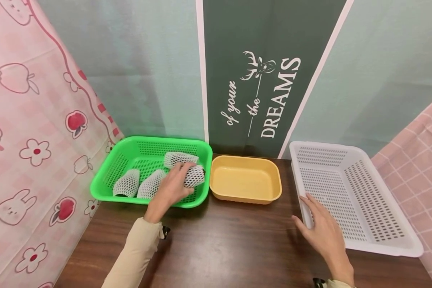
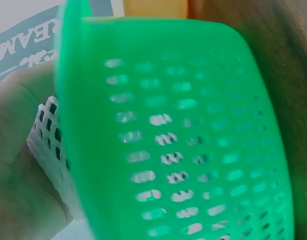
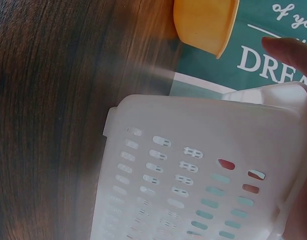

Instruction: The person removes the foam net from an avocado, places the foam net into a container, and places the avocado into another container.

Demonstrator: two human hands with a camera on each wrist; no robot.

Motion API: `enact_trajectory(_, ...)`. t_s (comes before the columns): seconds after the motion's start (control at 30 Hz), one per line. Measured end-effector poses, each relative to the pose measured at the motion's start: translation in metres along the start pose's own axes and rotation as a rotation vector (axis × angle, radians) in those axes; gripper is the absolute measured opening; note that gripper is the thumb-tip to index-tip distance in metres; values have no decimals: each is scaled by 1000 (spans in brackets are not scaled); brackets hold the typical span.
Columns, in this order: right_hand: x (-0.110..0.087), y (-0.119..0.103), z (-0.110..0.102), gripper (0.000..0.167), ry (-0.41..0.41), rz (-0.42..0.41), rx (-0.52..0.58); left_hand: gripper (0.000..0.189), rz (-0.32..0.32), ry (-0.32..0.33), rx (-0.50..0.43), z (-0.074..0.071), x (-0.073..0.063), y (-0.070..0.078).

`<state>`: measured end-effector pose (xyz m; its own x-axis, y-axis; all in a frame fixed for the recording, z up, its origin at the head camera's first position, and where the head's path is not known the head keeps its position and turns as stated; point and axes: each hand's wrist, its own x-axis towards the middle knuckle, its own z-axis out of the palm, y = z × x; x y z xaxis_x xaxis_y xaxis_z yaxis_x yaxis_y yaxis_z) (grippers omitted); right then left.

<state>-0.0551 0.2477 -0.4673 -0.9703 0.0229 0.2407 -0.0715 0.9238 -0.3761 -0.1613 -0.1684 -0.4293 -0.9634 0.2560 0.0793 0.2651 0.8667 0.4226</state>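
Note:
My left hand [image 1: 173, 186] grips a dark item in a white foam net [image 1: 195, 176] at the right end of the green basket [image 1: 102, 172]. What the net covers cannot be made out. Several more white foam-net sleeves [image 1: 127, 183] lie in that basket, and one shows a dark end. In the left wrist view the basket wall hides part of the netted item [image 2: 52, 135]. My right hand [image 1: 324, 230] is at the near left rim of the white basket [image 1: 385, 250], fingers fairly straight, with the thumb outside the basket.
A yellow tray [image 1: 245, 199] stands between the two baskets, close to the green one. All three sit on a dark wooden table [image 1: 230, 244]. Behind them hangs a grey-green curtain [image 1: 147, 80]; pink patterned cloth [image 1: 32, 172] closes off the left side.

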Motion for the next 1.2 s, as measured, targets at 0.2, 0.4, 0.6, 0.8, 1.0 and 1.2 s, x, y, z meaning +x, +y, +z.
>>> enact_trajectory(0.2, 0, 1, -1, 65, 1, 12, 7, 80, 26, 4, 19, -7, -6, 18)
enact_trajectory(0.4, 0, 1, -1, 64, 2, 11, 11, 79, 102, 31, 21, -11, -14, 35)
enact_trajectory(0.6, 0, 1, -1, 65, -11, 9, 9, 79, 190, 43, 29, -12, -21, 50)
enact_trajectory(0.8, 0, 1, -1, 66, -18, 13, 5, 81, 223, 21, 13, -10, -28, 60)
enact_trajectory(1.0, 0, 1, -1, 67, -28, 18, 5, 80, 258, -13, 12, -3, -33, 68)
enact_trajectory(1.2, 0, 1, -1, 67, -28, 18, 5, 78, 306, -38, 15, 6, -37, 75)
